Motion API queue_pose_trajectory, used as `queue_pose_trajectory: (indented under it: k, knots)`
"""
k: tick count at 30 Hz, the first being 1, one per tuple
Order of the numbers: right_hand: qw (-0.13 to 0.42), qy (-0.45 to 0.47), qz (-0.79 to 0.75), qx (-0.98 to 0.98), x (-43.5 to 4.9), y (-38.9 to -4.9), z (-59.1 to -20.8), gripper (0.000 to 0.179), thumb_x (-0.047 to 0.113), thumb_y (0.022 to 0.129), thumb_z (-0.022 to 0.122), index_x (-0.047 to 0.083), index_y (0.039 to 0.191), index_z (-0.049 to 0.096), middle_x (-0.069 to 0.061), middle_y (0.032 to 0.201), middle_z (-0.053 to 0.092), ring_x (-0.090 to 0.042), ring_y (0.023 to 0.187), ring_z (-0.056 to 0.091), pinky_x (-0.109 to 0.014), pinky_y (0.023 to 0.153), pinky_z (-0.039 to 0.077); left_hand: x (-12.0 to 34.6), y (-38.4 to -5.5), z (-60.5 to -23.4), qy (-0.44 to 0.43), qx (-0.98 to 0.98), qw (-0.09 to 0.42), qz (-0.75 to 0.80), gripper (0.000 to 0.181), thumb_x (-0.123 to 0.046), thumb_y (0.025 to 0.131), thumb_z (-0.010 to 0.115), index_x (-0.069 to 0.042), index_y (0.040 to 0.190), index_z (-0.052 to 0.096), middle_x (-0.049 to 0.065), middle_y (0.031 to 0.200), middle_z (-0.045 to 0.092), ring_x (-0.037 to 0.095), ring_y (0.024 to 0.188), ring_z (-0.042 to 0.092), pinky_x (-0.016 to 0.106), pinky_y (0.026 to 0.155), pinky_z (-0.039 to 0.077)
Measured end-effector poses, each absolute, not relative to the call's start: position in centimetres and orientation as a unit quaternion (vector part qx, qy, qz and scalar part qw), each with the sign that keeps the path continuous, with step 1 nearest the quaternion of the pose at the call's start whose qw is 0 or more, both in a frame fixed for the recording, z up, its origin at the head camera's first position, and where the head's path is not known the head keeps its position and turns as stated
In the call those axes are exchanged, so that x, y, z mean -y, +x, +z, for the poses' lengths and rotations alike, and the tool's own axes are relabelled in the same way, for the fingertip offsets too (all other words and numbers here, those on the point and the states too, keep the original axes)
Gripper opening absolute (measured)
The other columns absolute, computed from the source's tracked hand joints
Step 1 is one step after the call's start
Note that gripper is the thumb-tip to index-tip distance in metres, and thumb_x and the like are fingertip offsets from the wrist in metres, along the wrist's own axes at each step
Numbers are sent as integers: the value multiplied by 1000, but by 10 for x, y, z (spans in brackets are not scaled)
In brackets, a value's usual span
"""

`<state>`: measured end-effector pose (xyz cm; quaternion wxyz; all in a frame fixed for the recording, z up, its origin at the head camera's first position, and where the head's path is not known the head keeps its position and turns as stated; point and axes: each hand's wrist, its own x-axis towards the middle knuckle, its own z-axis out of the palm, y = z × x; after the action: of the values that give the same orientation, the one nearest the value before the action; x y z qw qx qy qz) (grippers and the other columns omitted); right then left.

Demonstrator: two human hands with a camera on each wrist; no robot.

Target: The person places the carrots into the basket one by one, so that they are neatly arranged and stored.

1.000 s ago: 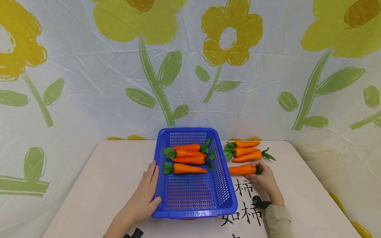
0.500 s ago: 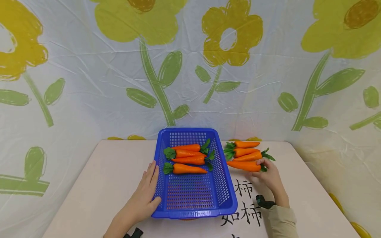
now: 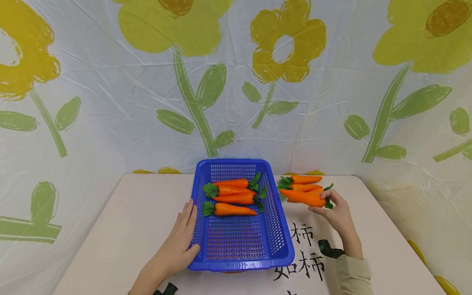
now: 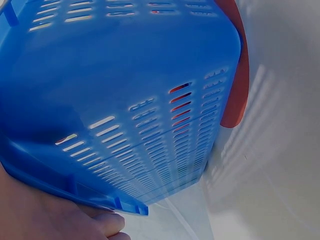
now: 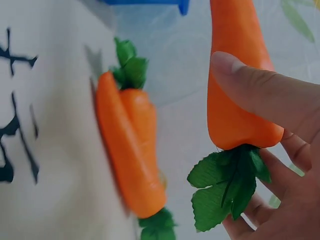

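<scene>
My right hand (image 3: 337, 211) pinches an orange carrot (image 3: 302, 198) near its leafy end, thumb on one side. In the right wrist view this carrot (image 5: 240, 105) is clear of the table, its green leaves hanging by the fingers. On the table behind and under it lie 3 more carrots (image 3: 307, 179), partly covered in the head view. A blue plastic basket (image 3: 241, 263) stands at the centre, with several carrots (image 3: 234, 209) lying crosswise in its far half. Straight fingers of my left hand (image 3: 178, 241) rest along the basket's left rim.
Black brush-written characters (image 3: 309, 264) mark the pale table (image 3: 129, 229) right of the basket. A reddish-brown thing (image 4: 240, 95) shows beneath the basket in the left wrist view. A flower-print cloth (image 3: 140, 102) hangs close behind the table.
My right hand has lifted the nearest carrot off the table and carried it slightly back, over the other loose carrots. The left hand and basket have stayed where they were.
</scene>
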<state>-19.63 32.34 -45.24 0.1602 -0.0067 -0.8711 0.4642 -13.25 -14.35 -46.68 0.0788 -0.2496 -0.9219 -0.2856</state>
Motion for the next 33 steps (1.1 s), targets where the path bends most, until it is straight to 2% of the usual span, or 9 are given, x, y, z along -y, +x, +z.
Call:
queue_pose_trajectory:
  k: [9, 18, 22, 25, 29, 33]
  knots:
    - [191, 21, 466, 864, -308, -191, -432, 46, 7, 71, 87, 1, 98, 50, -14, 109, 57, -22, 108, 44, -68, 102, 29, 143, -132, -465, -248, 923, 74, -286, 94, -8, 80, 60, 4, 157, 7, 18, 165, -4, 33, 152, -2, 30, 118, -11]
    - [209, 71, 439, 871, -285, -180, -405, 45, 2, 71, 87, 3, 95, 49, -14, 108, 59, -29, 108, 47, -63, 95, 36, 144, -131, -464, -246, 923, 68, -286, 94, -8, 80, 60, 5, 157, 7, 17, 165, -5, 36, 151, 0, 34, 120, -9]
    - [206, 96, 424, 876, -273, -179, -389, 44, 5, 71, 87, 4, 96, 50, -14, 109, 60, -30, 107, 50, -47, 88, 42, 144, -131, -463, -248, 923, 72, -286, 94, -8, 80, 61, 6, 156, 7, 18, 165, -4, 36, 151, -1, 34, 120, -9]
    - [201, 111, 413, 881, -264, -180, -380, 45, 9, 70, 89, 5, 95, 51, -13, 106, 60, -30, 105, 52, -43, 84, 40, 144, -130, -462, -249, 922, 74, -286, 94, -8, 80, 61, 6, 156, 8, 19, 165, -4, 38, 151, 1, 33, 120, -9]
    - [189, 134, 408, 883, -254, -186, -370, 47, 10, 69, 90, 6, 93, 50, -12, 103, 63, -31, 103, 56, -49, 85, 42, 144, -130, -462, -250, 922, 76, -287, 94, -8, 80, 61, 7, 156, 8, 19, 165, -3, 39, 150, 2, 32, 119, -9]
    - [172, 157, 397, 888, -243, -193, -361, 45, 9, 69, 90, 7, 93, 51, -12, 104, 66, -31, 99, 59, -49, 82, 49, 144, -130, -463, -251, 921, 74, -288, 94, -8, 80, 61, 7, 156, 8, 19, 165, -3, 36, 151, -1, 36, 120, -7]
